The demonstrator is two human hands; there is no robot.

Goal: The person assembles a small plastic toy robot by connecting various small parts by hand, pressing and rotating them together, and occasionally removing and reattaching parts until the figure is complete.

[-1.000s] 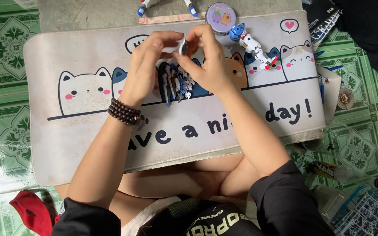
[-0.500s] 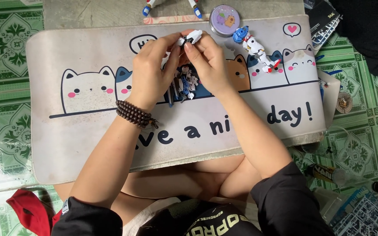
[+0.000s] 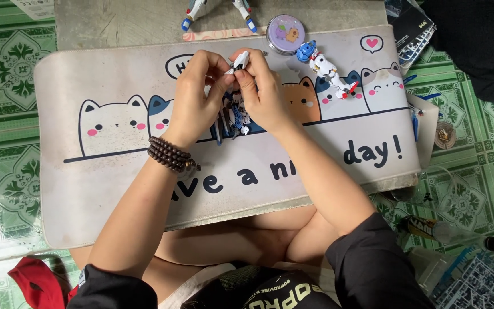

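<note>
- At the centre of a cartoon-cat desk mat spread over the low table, a seated person's two hands meet over a model kit.
- The left hand, a dark bead bracelet on its wrist, and the right hand pinch one small white part between their fingertips; each grip is clenched on that piece.
- Compared with a second ago, the part sits higher, lifted toward 12 o'clock above the knuckles, and the hands have turned so its white face shows; half a second ago it was already raised. This reads as the piece being turned over and checked rather than pressed home.
- A blue-and-white model figure body lies under the hands, at 6 o'clock from the part, mostly screened by fingers; whether either palm touches it cannot be told.
- At 2 o'clock from the hands, a second white-and-blue model figure lies on the mat, just beside a round lilac tin.
- At 12 o'clock, the legs of a third figure are cut off by the top edge.
- At 4 o'clock on the green tiled floor, a small bottle and a grey parts frame are partly out of shot and hard to make out.
</note>
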